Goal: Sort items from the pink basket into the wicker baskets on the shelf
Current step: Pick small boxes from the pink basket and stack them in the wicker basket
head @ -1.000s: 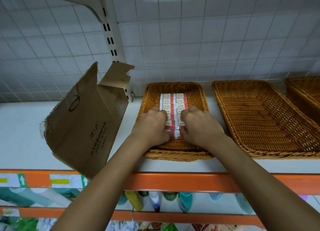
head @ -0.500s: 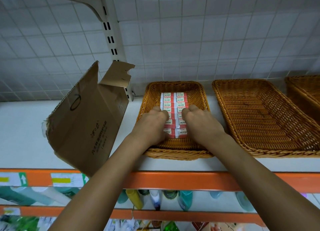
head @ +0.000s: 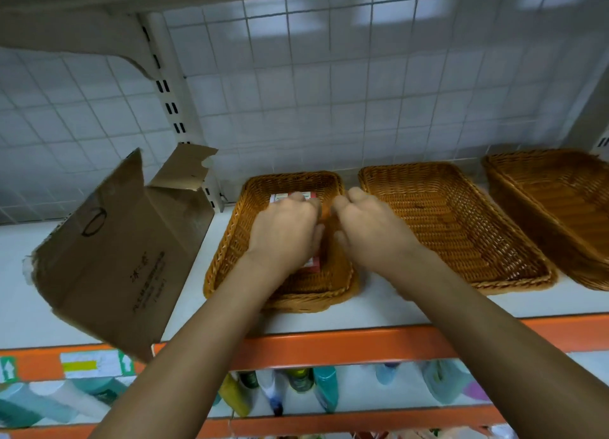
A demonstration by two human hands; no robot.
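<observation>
A torn, open cardboard box (head: pixel 115 250) leans at the far left of the white shelf (head: pixel 379 310), one corner hanging over the orange front rail (head: pixel 329 346). Just beside it sits the left wicker basket (head: pixel 227 247), and a row of small boxes (head: pixel 291 196), red and white, lies along its floor. Only the far end of the row and a sliver at the near end show, because the left hand (head: pixel 283 231) lies over the rest. That grip is clamped on the row, with the fingers bent down over its far end and the thumb along its right side. The right hand (head: pixel 369 231) is close beside it over the same basket, with bare weave showing between the two. Its fingers are curled under, but I cannot tell whether that grip has anything in it. The middle wicker basket (head: pixel 461 224) comes next, near the first, and the right wicker basket (head: pixel 560 207) runs off the frame's edge. Blurred bottles (head: pixel 324 389) stand on the lower shelf, under the rail. A white wire grid (head: pixel 329 92) backs the shelf.
</observation>
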